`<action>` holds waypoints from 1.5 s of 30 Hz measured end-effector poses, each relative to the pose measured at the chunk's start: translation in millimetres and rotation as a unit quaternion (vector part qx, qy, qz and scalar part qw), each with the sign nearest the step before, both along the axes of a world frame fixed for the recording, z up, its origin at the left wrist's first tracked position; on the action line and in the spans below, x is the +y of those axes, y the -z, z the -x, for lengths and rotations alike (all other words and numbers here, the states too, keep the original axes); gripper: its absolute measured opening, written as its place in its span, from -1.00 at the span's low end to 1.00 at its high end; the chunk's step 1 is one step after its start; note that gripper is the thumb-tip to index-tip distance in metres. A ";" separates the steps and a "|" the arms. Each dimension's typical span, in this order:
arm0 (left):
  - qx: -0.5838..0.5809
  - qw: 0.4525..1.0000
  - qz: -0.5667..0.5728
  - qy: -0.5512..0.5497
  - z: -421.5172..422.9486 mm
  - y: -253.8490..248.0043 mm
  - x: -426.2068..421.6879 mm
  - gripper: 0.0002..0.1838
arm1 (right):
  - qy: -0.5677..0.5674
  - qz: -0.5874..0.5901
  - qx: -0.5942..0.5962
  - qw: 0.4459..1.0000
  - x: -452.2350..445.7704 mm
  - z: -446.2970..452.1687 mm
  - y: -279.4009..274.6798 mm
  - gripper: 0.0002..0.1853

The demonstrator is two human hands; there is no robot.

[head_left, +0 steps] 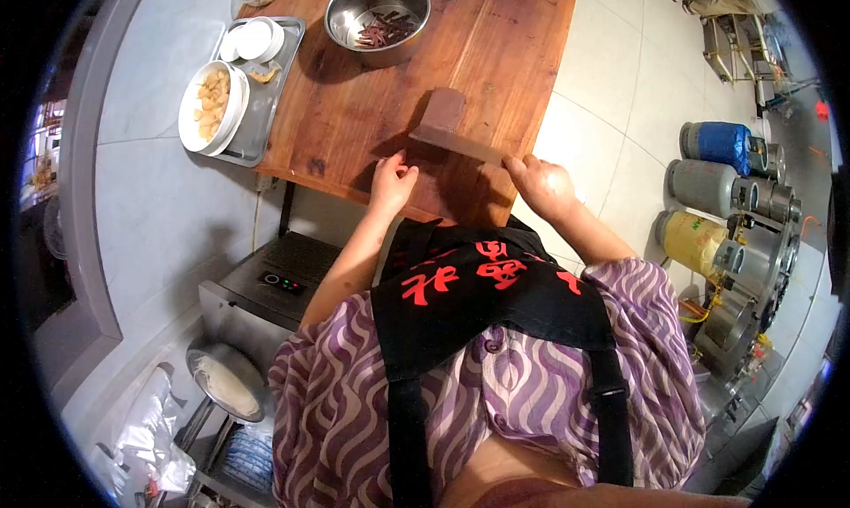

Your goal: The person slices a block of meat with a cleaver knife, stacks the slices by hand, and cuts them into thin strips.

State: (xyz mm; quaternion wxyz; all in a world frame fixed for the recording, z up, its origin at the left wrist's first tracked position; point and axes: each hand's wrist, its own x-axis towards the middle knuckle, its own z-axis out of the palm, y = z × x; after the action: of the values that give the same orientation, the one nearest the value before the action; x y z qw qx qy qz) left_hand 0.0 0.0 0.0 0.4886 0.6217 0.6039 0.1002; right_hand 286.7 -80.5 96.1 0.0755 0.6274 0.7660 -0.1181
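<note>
Right fingers [516,165] grip knife [456,143]; wooden table [341,123], pale tiled floor [591,127].

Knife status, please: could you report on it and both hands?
Right hand gripping knife. Left hand curled by table edge. Brown block close beside blade.

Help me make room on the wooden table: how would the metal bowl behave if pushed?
The metal bowl would probably keep its shape, since its wall looks rigid. It may feel light for its size, with only a small heap of dark strips inside. Those look loose and might shift.
</note>
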 end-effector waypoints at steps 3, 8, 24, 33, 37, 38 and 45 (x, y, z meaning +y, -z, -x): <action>0.027 1.000 -0.005 0.006 1.8 -5.2 7.0 -0.44 | 0.008 -0.027 0.054 0.998 -1.2 -2.9 5.7 -0.78; -0.046 0.997 -0.031 -0.054 14.0 8.1 -1.7 -0.51 | 0.098 -0.056 0.068 0.991 36.9 -13.5 14.1 -0.83; -0.150 0.981 0.045 -0.113 25.7 19.9 -16.4 -0.68 | 0.388 0.258 0.538 0.702 -42.6 -2.1 19.7 -0.78; -0.080 0.897 -0.424 0.093 -37.1 -85.5 -2.7 -0.63 | 0.421 0.273 0.655 0.565 -24.0 4.2 -3.4 -0.84; 0.011 0.864 -0.462 0.199 -47.1 -94.2 -10.5 -0.48 | 0.393 0.297 0.673 0.552 -26.2 -5.6 2.7 -0.85; 0.024 0.869 -0.456 0.193 -47.6 -94.8 -13.8 -0.47 | 0.392 0.305 0.668 0.555 -28.3 -7.3 3.0 -0.84; 0.106 0.916 -0.378 0.086 15.2 -75.4 10.1 -0.37 | 0.343 0.354 0.635 0.595 -5.0 27.1 4.2 -0.80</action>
State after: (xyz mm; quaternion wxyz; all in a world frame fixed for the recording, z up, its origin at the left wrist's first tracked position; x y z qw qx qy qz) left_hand -15.2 10.1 75.4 0.1568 0.8165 0.5134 0.2124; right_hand 259.6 -85.5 91.9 -0.2598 0.5342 0.2464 -0.7658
